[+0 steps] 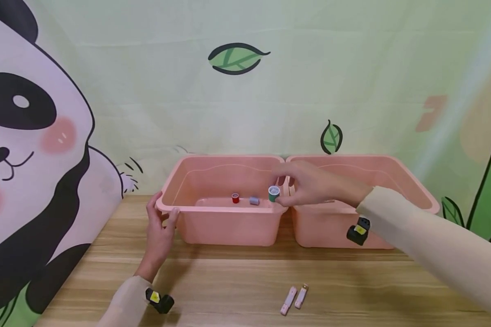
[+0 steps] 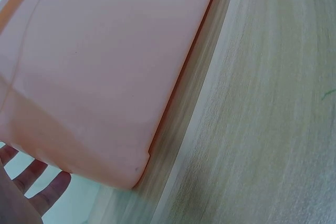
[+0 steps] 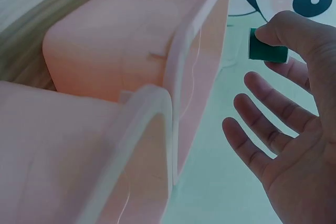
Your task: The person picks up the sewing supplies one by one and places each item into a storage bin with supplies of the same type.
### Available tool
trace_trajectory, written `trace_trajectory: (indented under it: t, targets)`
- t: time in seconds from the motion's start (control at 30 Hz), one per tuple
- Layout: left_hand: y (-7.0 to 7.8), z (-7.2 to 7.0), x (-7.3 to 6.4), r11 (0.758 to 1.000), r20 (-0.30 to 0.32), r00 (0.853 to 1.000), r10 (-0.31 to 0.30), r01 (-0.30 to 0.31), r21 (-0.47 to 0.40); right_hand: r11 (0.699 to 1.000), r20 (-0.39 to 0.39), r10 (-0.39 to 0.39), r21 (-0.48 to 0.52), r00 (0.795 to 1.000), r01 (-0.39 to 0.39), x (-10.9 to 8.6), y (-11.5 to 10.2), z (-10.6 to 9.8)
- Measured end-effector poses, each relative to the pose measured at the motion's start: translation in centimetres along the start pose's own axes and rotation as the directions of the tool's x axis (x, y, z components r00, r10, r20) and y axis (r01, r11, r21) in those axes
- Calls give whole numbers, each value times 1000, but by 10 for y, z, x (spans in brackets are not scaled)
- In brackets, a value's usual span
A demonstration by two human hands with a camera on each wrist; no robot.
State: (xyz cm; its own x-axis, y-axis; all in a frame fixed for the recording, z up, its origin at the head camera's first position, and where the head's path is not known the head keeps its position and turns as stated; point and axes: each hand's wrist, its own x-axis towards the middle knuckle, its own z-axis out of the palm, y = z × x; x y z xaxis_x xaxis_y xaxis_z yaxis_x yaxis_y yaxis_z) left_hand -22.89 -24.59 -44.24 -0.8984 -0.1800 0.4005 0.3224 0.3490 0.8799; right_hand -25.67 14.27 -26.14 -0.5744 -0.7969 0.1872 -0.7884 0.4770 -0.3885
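My right hand (image 1: 304,182) pinches a green thread spool (image 1: 274,194) between thumb and index finger, above the right end of the left pink bin (image 1: 227,226). In the right wrist view the green spool (image 3: 268,47) lies sideways to the camera, and the other fingers are spread apart. Inside that bin, a red spool (image 1: 235,198) stands and a pale lilac spool (image 1: 254,200) lies on its side. At the bin's front left corner, my left hand (image 1: 159,231) grips the rim; in the left wrist view several fingertips (image 2: 55,190) show beside the bin's wall.
A second pink bin (image 1: 343,229) stands close on the right, its inside partly hidden by my right arm. Two small narrow pink pieces (image 1: 288,300), resembling nail clippers, lie near the front of the wooden table (image 1: 225,286). A panda-printed cloth (image 1: 147,91) hangs behind.
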Motion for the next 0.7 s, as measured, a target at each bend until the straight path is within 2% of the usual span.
trace_trajectory:
  t: [0.3, 0.7]
  targets:
    - [0, -1, -1, 1000, 7, 1000, 3, -3, -13, 992, 48, 116, 35, 992, -118, 22, 8, -4]
    - [1, -1, 0, 999, 17, 999, -32, 32, -1, 985, 47, 171, 8, 984, -172, 48, 26, -4]
